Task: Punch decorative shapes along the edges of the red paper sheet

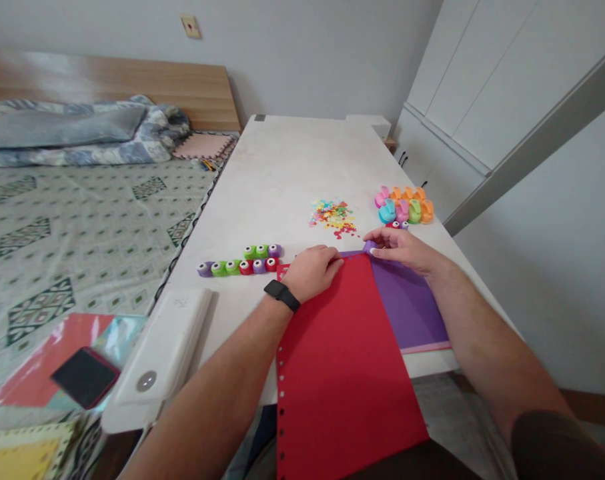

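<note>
A sheet of red paper (347,360) hangs over the near table edge towards my lap, with small punched holes down its left side and along its top. My left hand (312,272) has its fingers curled on the sheet's top edge, gripping it. At the top right corner, my right hand (405,249) pinches a small purple craft punch (369,247) set against the paper's edge. Beneath the red sheet and to its right lies purple paper (409,307), with pink and red edges showing under it. The punch's slot is hidden from view.
Small craft punches (239,267) stand in rows on the left. Larger colourful punches (406,205) cluster at the right, near a pile of paper confetti (333,217). A white machine (167,347) lies at the table's left edge; a phone (85,377) rests on the bed (97,240).
</note>
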Tool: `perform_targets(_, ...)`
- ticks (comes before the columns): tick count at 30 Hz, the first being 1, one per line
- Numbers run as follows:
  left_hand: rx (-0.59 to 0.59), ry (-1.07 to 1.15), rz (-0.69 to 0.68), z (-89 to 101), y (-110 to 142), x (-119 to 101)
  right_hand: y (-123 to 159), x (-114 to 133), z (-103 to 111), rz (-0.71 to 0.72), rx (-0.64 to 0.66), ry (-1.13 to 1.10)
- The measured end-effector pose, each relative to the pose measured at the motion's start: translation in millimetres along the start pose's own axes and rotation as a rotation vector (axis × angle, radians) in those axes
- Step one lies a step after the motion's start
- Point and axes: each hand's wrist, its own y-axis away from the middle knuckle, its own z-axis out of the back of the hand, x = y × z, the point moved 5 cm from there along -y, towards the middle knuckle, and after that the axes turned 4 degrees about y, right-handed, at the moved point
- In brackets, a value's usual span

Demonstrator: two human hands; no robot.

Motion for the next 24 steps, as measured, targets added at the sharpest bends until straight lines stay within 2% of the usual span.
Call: perform_targets(24,-0.004,0.002,-0.008,-0.6,0.2,-0.1,0.0,-0.9,0.7,-0.01,-0.02,-0.013)
